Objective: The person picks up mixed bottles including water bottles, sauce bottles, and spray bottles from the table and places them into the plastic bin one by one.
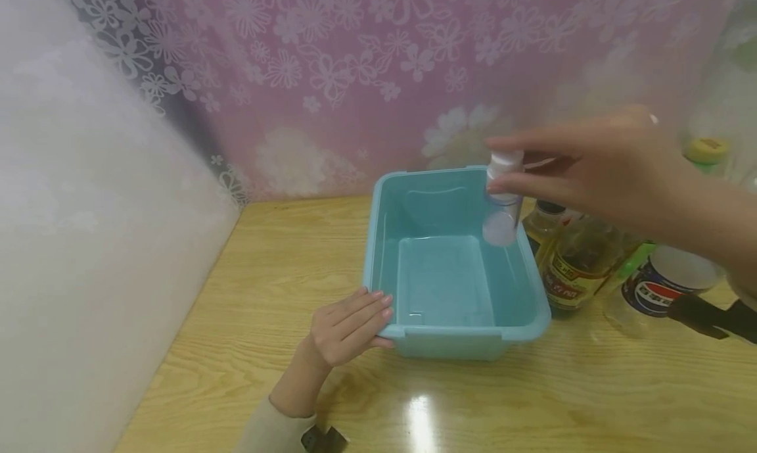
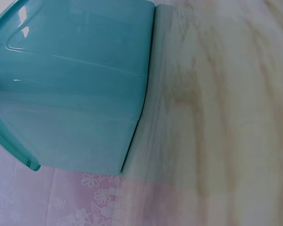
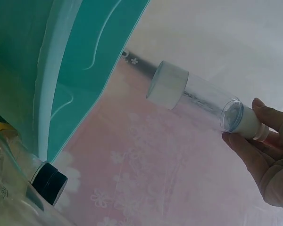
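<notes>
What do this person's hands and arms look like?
The left hand and right hand are both without gloves. A plain beige sleeve ends short of the left wrist, with a black angular piece beside it. A similar dark piece shows below the right forearm; I cannot tell what either is.

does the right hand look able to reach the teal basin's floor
Probably yes: the right hand holds a white-capped clear bottle, but the teal basin has an open top and its floor looks free.
</notes>
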`<state>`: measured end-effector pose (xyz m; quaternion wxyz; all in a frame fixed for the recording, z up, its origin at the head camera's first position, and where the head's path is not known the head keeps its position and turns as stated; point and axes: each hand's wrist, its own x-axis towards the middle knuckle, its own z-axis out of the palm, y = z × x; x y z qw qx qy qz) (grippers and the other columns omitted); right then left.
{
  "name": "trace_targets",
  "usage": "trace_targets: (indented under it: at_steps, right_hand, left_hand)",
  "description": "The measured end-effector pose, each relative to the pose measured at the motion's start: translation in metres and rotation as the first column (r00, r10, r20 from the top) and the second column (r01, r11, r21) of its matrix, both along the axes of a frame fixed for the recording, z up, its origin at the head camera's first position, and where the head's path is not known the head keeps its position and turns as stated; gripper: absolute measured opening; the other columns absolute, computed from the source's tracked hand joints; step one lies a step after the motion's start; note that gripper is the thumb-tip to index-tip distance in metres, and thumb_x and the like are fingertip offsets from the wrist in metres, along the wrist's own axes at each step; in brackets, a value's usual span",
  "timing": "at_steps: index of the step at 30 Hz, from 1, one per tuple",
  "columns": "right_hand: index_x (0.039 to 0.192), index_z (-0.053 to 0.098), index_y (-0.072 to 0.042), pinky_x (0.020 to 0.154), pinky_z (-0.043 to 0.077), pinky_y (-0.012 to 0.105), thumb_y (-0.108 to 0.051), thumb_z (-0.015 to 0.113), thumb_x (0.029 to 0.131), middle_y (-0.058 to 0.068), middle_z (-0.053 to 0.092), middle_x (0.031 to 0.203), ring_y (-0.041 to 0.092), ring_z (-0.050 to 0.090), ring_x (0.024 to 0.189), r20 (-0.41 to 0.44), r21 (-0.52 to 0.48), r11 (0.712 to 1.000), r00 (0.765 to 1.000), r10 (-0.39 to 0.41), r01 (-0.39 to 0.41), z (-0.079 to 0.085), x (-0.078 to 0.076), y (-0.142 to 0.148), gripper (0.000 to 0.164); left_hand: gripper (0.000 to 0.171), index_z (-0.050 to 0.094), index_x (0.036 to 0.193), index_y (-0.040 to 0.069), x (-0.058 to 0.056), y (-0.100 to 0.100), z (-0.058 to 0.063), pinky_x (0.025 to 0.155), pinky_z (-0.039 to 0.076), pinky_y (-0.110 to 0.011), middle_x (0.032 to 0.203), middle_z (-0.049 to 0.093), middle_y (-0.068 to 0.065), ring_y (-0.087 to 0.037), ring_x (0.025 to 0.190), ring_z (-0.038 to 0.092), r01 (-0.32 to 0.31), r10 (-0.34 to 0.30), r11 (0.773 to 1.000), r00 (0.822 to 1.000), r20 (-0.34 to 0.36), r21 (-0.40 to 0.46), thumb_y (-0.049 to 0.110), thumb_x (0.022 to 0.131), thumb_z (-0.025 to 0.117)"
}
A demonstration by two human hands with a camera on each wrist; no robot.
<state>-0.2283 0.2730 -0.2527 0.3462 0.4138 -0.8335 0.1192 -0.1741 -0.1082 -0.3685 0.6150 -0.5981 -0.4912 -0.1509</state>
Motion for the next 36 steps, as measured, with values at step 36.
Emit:
trace_targets:
  at_steps: [36]
  right_hand:
    - [0.099,0.070,-0.006,0.071,0.057,0.036,-0.024,0.073,0.084,0.008,0.070,0.094,0.021,0.064,0.082,0.577,0.144,0.973,0.784,-0.231,0.181,0.087,0.022,-0.156,0.024]
  left_hand:
    - [0.034,0.072,0.082,-0.002,0.003,0.002,0.004,0.063,0.062,-0.032,0.074,0.072,-0.013,-0.022,0.067,0.071,0.011,-0.011,1.000,1.000,0.016,0.012,0.029,0.092,0.062]
